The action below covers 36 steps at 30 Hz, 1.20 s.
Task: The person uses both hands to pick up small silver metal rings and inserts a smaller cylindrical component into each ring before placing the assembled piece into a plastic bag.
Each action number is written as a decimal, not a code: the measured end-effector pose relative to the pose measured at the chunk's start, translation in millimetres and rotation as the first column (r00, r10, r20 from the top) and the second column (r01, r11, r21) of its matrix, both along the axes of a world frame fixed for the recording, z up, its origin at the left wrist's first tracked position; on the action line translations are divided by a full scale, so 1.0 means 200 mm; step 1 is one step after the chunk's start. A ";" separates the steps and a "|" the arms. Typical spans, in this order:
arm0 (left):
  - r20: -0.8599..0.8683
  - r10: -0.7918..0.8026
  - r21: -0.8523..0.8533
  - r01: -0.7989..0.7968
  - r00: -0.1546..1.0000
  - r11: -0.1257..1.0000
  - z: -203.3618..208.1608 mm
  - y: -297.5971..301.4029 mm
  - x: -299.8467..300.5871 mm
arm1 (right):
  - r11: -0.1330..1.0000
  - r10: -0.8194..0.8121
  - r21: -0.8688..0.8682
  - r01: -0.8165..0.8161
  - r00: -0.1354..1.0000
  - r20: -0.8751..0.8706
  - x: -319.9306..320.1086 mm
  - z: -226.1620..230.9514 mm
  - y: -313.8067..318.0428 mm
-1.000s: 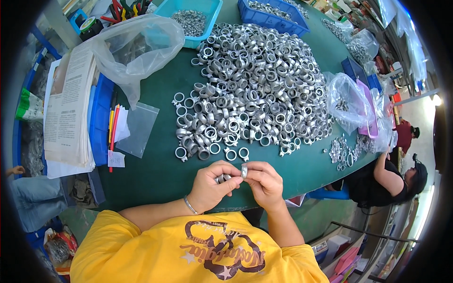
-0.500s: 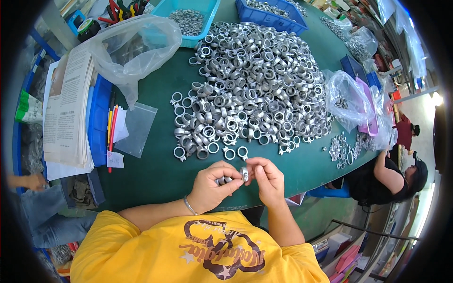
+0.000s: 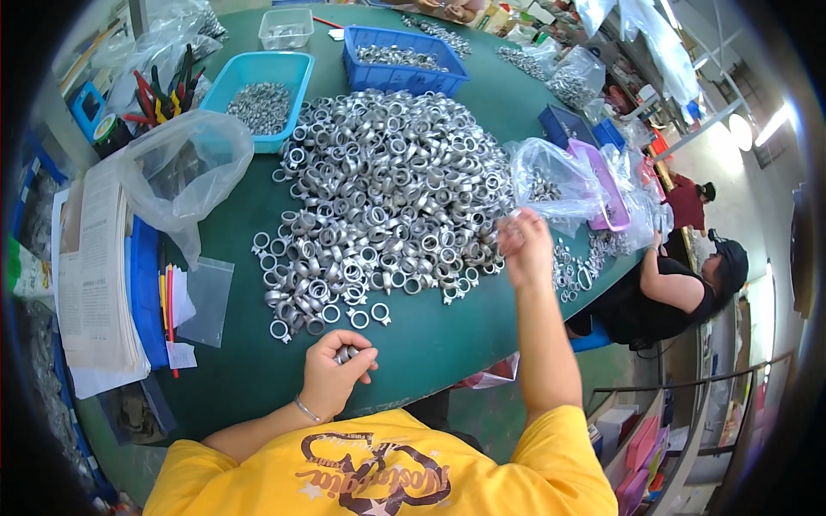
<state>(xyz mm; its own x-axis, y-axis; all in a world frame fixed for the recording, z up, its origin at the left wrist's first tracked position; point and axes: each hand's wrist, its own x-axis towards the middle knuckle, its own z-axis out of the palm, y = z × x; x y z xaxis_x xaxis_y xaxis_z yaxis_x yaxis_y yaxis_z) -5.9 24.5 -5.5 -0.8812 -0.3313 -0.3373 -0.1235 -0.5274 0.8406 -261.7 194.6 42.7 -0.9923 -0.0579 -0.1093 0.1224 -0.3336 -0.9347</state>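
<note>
Silver metal rings with small side lugs (image 3: pixel 387 206) lie heaped across the middle of the green-topped bench (image 3: pixel 447 335), the pile thinning to single rings toward the near edge. The left hand (image 3: pixel 335 378) rests on the bench just inside that near edge, its fingers (image 3: pixel 357 357) curled closed around a few small silver ring pieces (image 3: pixel 344 353) that show between thumb and forefinger. The right hand (image 3: pixel 525 245) is raised over the right flank of the heap, near a clear plastic bag of metal parts (image 3: pixel 555 185); it is blurred, so I cannot tell whether its fingers are pinching something or loose.

Judging by this, the step in hand looks like fetching another piece: one hand keeps what is gathered while the other goes to the pile. The next move would seem to call for singling out one ring from the tangled edge without dragging its neighbours, then bringing it to the left hand.

A light blue plastic tray of small parts (image 3: pixel 258 95) and a darker blue crate (image 3: pixel 404 60) stand toward the far edge, with a crumpled clear bag (image 3: pixel 185 172) near the left edge.
</note>
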 end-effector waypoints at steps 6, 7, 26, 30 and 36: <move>-0.031 0.053 0.104 -0.050 0.998 0.993 -0.02 -0.02 0.01 | 0.979 -0.203 -0.044 0.199 0.970 -0.130 -0.24 -0.01 0.10; -0.039 0.096 0.138 -0.089 0.995 0.986 -0.02 -0.02 0.01 | 0.989 -0.104 0.086 0.117 0.984 -0.147 -0.15 -0.04 0.05; -0.020 0.009 0.114 -0.007 1.000 0.994 -0.03 -0.02 -0.01 | 0.614 0.655 0.783 -0.098 0.618 -0.436 0.77 -0.19 -0.27; 0.011 -0.078 -0.097 0.078 0.997 0.992 -0.04 -0.02 0.00 | 0.687 0.652 0.724 -0.068 0.497 -0.573 0.80 -0.18 -0.27; -0.103 -0.136 -0.443 0.078 0.985 0.893 -0.07 -0.02 0.01 | 0.807 0.534 0.383 -0.449 0.832 -0.149 0.83 -0.27 -0.21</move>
<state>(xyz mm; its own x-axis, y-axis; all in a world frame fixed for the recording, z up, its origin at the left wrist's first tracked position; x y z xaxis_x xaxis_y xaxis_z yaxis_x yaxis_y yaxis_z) -4.6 20.8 -18.7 -0.9452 -0.3202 -0.0635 -0.0349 -0.0945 0.9949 -95.4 153.2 -10.8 -0.8354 -0.5490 0.0260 -0.0518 0.0316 -0.9982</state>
